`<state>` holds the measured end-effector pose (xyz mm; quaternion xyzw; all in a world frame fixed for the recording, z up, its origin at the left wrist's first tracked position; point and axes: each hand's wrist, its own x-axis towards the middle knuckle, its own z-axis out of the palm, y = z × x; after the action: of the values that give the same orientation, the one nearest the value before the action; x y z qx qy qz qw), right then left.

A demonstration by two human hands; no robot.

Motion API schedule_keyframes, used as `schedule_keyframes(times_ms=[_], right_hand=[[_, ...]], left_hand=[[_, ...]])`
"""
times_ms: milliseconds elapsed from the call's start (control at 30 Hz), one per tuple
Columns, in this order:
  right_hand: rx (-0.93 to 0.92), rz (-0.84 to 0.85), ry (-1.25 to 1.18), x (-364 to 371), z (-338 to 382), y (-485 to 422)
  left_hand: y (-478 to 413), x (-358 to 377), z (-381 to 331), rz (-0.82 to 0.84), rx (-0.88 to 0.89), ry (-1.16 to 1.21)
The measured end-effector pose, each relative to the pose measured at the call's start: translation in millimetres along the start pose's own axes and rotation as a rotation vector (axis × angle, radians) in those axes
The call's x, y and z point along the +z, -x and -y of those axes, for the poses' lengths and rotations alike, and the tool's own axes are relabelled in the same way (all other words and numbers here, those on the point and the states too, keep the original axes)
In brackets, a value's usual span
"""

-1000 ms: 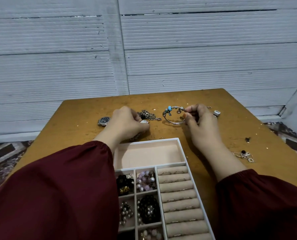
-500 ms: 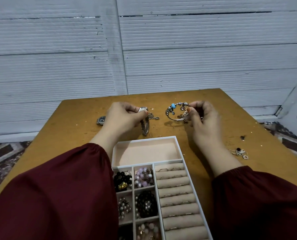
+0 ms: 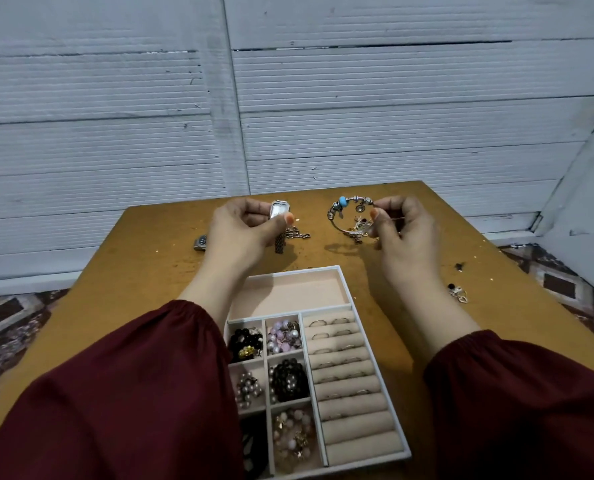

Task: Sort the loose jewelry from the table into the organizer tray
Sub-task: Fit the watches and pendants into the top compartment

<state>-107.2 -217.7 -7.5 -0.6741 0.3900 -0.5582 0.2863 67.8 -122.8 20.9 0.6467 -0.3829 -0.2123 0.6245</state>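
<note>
My left hand [image 3: 243, 230] pinches a silver rectangular wristwatch [image 3: 278, 211] above the table, its dark strap hanging down. My right hand [image 3: 403, 230] pinches a silver charm bracelet [image 3: 349, 211] with a blue bead, lifted off the table. The white organizer tray [image 3: 344, 282] lies near me; its far large compartment holds nothing, the small ones hold bead bracelets, and rings sit in the roll rows on the right.
On the brown table [image 3: 150, 271], a round-faced watch [image 3: 200, 242] lies left of my left hand and a chain [image 3: 297, 234] lies under the hanging strap. Small pieces [image 3: 459, 293] lie at the right edge. A white slatted wall stands behind.
Both hands rose from the table: the left lifted the silver watch, the right lifted the charm bracelet higher.
</note>
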Motion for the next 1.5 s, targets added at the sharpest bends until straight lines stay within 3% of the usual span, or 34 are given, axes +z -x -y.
schedule_keyframes(times_ms=[267, 567, 733, 900, 1133, 1500], right_hand=[[0.025, 0.0, -0.004, -16, 22, 22], [0.082, 0.199, 0.044, -16, 38, 40], [0.155, 0.281, 0.17, -12, 33, 46], [0.175, 0.25, 0.289, -2, 37, 54], [0.34, 0.276, 0.532, 7, 40, 53], [0.291, 0.399, 0.764, 5, 39, 52]], left_hand=[[37, -6, -16, -0.033, -0.006, 0.102], [69, -19, -7, -0.118, -0.017, 0.19], [72, -23, -2, -0.11, -0.027, 0.177], [70, -30, 3, -0.113, -0.009, 0.16], [68, -33, 7, -0.083, -0.034, 0.162], [63, -32, 10, -0.114, -0.046, 0.171]])
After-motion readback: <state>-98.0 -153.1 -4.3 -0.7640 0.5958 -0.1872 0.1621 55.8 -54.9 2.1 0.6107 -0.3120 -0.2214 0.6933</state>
